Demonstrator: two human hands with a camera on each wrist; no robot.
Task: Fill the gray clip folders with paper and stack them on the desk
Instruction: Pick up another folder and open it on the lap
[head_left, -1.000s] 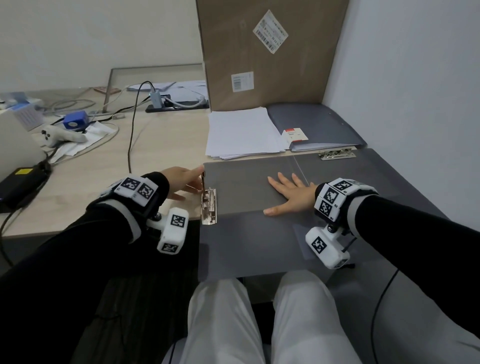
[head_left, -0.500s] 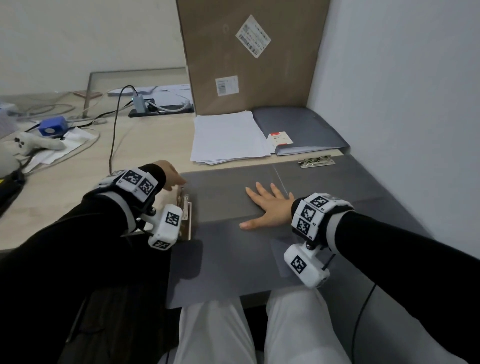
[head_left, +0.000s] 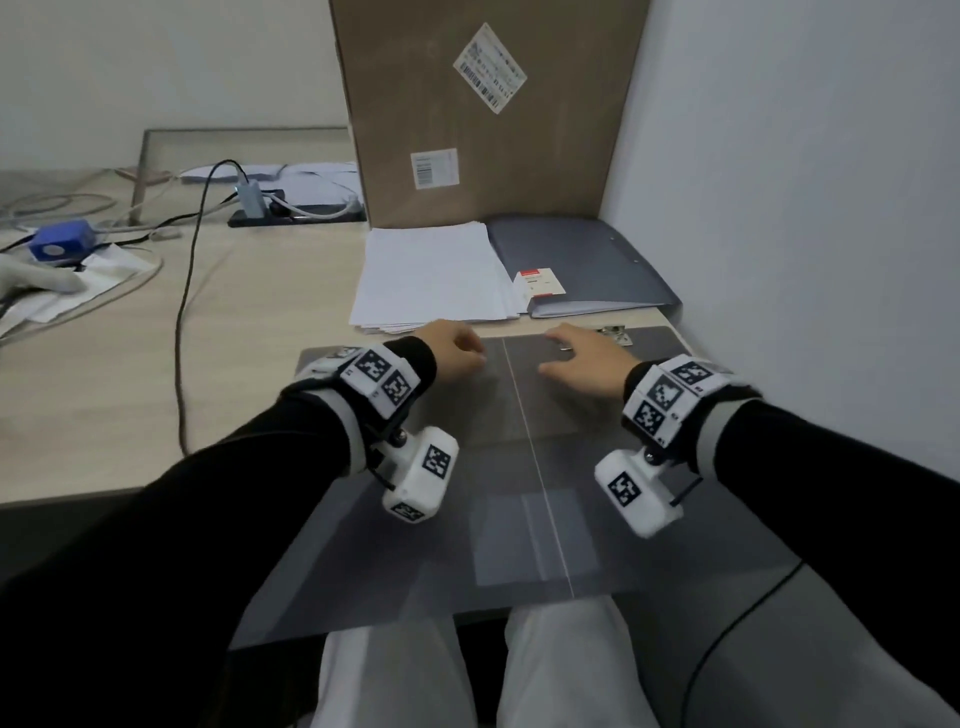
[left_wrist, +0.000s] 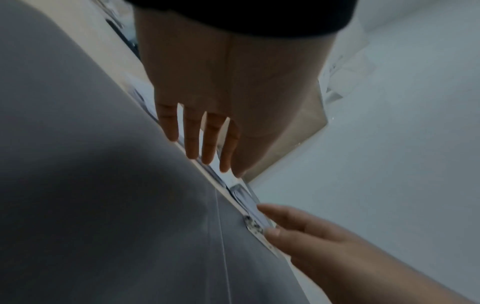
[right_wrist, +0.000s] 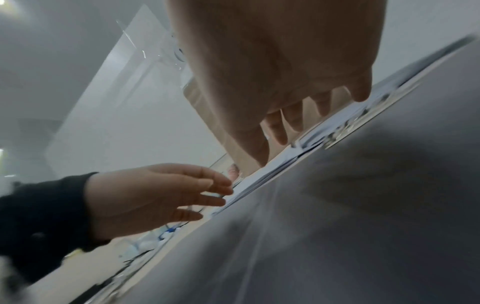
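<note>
cardboard box (head_left: 483, 114) upright at wall | blue device (head_left: 61, 245) far left | black cable (head_left: 189, 291)

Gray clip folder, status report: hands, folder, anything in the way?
Left hand and right hand open over the far edge. Open gray clip folder flat, no paper in. Paper stack waits beyond. Nothing in the way.

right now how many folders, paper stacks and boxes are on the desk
gray clip folders: 2, an open one under both hands and a closed one behind it
paper stacks: 1
cardboard boxes: 1
total: 4
</note>
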